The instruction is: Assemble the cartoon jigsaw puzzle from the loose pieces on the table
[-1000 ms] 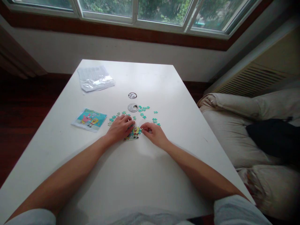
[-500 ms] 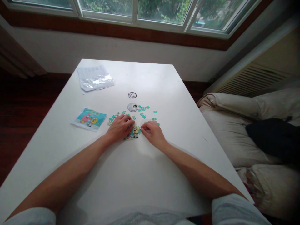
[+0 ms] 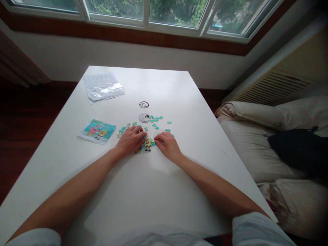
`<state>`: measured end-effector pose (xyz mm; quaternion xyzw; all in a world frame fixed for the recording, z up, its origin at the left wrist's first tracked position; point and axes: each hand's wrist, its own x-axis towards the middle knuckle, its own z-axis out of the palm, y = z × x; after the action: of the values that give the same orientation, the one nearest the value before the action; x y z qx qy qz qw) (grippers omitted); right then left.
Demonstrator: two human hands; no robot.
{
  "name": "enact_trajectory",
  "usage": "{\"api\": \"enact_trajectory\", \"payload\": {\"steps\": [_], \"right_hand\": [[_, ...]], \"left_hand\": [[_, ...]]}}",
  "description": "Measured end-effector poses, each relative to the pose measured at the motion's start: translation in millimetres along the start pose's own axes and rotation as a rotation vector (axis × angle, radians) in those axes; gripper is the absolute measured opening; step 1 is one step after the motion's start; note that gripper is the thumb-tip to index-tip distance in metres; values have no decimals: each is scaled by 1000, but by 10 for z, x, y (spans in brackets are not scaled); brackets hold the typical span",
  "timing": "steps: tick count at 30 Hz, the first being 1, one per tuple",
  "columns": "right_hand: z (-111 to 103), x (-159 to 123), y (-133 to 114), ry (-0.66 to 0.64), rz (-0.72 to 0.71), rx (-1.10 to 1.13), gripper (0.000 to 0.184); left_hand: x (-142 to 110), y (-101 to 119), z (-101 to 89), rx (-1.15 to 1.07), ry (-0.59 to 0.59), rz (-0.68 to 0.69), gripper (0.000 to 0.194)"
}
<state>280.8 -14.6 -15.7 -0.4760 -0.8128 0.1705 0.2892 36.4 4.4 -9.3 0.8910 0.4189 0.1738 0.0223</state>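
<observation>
A partly joined jigsaw puzzle [image 3: 148, 145] with a yellow cartoon figure lies flat on the white table. My left hand [image 3: 130, 140] rests over its left part, fingers stretched forward and slightly bent, hiding some of it. At the puzzle's right edge, my right hand [image 3: 167, 145] has thumb and fingertips pinched together on a small jigsaw piece, mostly hidden by the fingers. Teal loose jigsaw pieces [image 3: 155, 119] lie beyond the hands, with more pieces [image 3: 123, 130] by the left hand's knuckles.
Two round grey-and-white discs [image 3: 144, 118] lie beyond the pieces. To the left is a cartoon picture packet [image 3: 98, 131]; clear plastic sleeves with paper [image 3: 104, 86] lie at the table's [image 3: 159, 198] far left corner. A cushioned sofa [image 3: 243, 147] stands along the right.
Both hands stay almost in place at the puzzle. My right fingertips have shifted very slightly at its right edge; the whole view has moved a little.
</observation>
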Motion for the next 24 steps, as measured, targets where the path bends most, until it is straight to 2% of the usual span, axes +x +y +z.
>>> {"api": "enact_trajectory", "payload": {"steps": [5,11,13,17,24], "right_hand": [[-117,-34,54,-6,-158,34,14],[-170,-91,-1,-116,-383,-90,18],[-171,-105,-39,-146,-392,-133,19],[-170,-117,-109,-195,-321,-159,22],[-183,-110,-209,-217,-267,-179,18]], "left_hand": [[1,1,-21,-17,-2,7,24],[-1,4,-22,2,-15,2,24],[-1,6,-25,5,-18,1,24],[3,12,-30,3,-17,0,24],[1,12,-12,-2,-14,-12,24]]}}
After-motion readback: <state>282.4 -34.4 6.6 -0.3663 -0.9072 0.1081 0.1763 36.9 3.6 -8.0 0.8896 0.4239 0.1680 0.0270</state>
